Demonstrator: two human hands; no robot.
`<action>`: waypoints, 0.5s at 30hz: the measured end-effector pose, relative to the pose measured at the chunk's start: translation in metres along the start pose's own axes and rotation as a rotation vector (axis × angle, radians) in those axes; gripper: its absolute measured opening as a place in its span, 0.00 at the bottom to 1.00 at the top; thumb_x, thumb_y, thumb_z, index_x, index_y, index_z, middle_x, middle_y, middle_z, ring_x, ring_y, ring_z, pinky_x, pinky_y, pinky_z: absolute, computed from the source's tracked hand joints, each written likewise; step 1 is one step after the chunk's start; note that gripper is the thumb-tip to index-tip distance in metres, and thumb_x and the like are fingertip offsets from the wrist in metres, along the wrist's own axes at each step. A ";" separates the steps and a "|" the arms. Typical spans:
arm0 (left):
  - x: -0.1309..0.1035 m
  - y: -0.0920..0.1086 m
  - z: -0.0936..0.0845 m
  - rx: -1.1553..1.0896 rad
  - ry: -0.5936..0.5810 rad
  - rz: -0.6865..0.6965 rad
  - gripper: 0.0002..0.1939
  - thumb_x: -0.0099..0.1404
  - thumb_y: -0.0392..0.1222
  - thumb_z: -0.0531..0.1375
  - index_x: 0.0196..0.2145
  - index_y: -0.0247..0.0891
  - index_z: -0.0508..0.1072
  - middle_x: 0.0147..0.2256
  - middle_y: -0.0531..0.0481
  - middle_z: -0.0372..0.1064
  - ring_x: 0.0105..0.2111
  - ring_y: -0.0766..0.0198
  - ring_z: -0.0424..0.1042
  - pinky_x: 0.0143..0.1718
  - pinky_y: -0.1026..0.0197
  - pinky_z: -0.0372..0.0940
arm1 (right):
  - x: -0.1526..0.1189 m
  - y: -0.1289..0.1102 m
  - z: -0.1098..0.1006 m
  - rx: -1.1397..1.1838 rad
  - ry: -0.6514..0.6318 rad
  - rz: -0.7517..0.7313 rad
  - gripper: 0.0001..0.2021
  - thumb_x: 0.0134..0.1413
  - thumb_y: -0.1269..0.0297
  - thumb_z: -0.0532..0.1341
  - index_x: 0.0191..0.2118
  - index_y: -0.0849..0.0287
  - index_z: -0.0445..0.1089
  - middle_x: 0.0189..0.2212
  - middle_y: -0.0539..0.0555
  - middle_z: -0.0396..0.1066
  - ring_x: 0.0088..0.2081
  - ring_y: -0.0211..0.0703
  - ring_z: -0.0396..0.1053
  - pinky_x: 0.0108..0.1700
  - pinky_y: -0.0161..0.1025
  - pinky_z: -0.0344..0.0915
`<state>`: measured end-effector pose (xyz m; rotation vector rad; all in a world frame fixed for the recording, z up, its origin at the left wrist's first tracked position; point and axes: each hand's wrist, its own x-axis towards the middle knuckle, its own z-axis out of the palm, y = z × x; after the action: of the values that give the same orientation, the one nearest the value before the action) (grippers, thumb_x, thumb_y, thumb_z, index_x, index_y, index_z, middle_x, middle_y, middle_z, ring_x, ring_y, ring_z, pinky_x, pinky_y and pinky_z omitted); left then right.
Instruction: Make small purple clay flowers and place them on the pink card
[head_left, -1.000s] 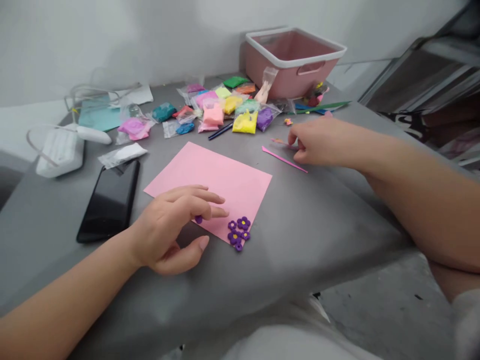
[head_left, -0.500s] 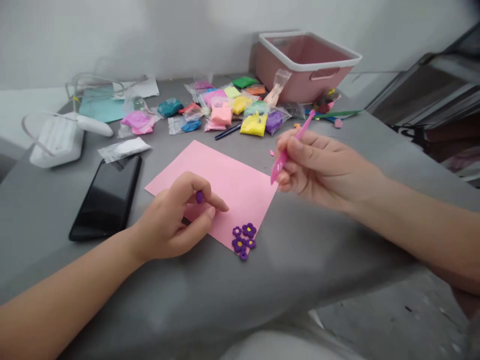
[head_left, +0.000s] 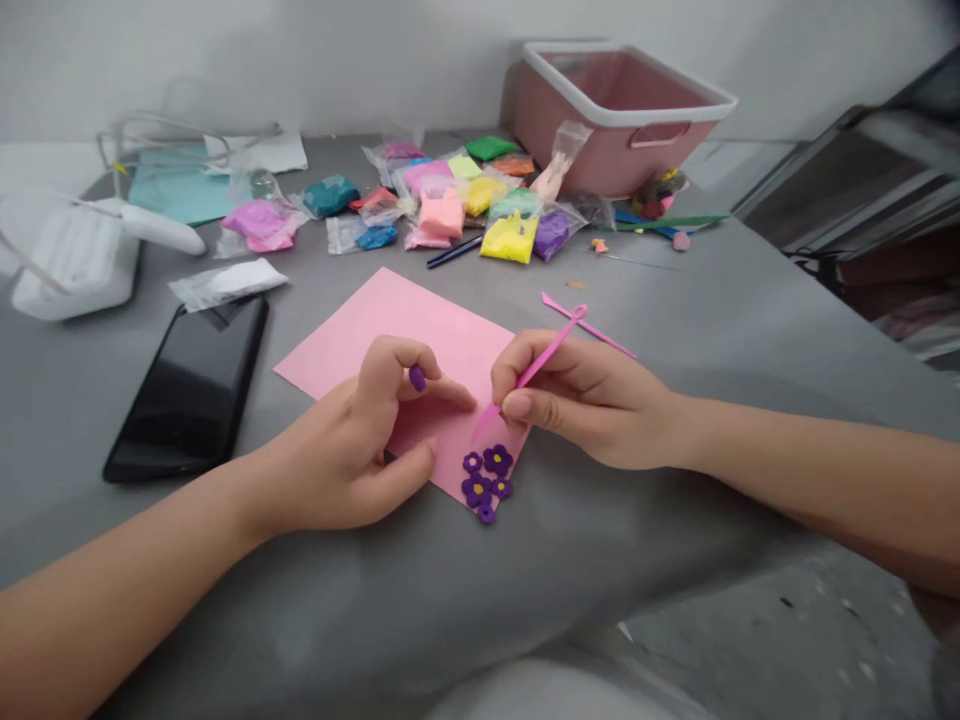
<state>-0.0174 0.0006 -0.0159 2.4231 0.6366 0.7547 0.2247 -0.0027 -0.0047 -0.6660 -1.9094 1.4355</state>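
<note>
My left hand (head_left: 367,440) rests over the pink sheet of paper (head_left: 405,310), its index finger bent and its thumb held apart. A small lump of purple clay (head_left: 417,378) is held at the bent index finger, beside the stretched fingers. My right hand (head_left: 592,400) pinches a pink clay modelling tool (head_left: 551,355), with the looped end up and the blade end slanting down toward the paper. Just below the blade, several purple clay flowers (head_left: 480,488), most with yellow or pale centres, cluster at the paper's near corner.
A second thin pink tool (head_left: 589,325) lies behind my right hand. Across the back are several bags of coloured clay (head_left: 510,236), a dark pen (head_left: 454,251) and a pink basket (head_left: 600,150). At left lie a black phone (head_left: 187,390) and a white power strip (head_left: 79,260).
My right hand has come down and left with the pink tool, from beside the paper to just above the flowers. My left hand still keeps the purple clay and has shifted slightly right.
</note>
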 end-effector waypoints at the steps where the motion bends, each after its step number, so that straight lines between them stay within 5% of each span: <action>1: 0.000 0.000 0.000 0.032 -0.006 0.015 0.28 0.58 0.32 0.57 0.54 0.46 0.54 0.46 0.44 0.70 0.43 0.54 0.73 0.40 0.54 0.69 | 0.000 0.001 0.000 -0.059 -0.002 -0.038 0.11 0.64 0.58 0.59 0.36 0.59 0.63 0.26 0.47 0.62 0.27 0.31 0.60 0.29 0.29 0.61; 8: -0.001 0.003 0.001 0.157 -0.123 0.027 0.25 0.65 0.33 0.54 0.57 0.39 0.50 0.53 0.35 0.63 0.52 0.50 0.69 0.51 0.47 0.68 | 0.000 0.010 0.005 -0.452 0.001 -0.270 0.08 0.68 0.66 0.53 0.35 0.60 0.61 0.27 0.47 0.61 0.26 0.30 0.57 0.31 0.30 0.57; 15: 0.004 0.002 0.009 0.114 -0.086 0.008 0.25 0.64 0.33 0.56 0.56 0.39 0.50 0.54 0.33 0.62 0.54 0.48 0.69 0.53 0.44 0.68 | 0.000 0.010 0.009 -0.451 0.010 -0.395 0.09 0.68 0.66 0.51 0.34 0.59 0.60 0.27 0.48 0.58 0.27 0.33 0.56 0.34 0.32 0.59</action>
<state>-0.0080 -0.0017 -0.0196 2.5480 0.6523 0.6289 0.2180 -0.0057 -0.0157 -0.4527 -2.2261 0.7635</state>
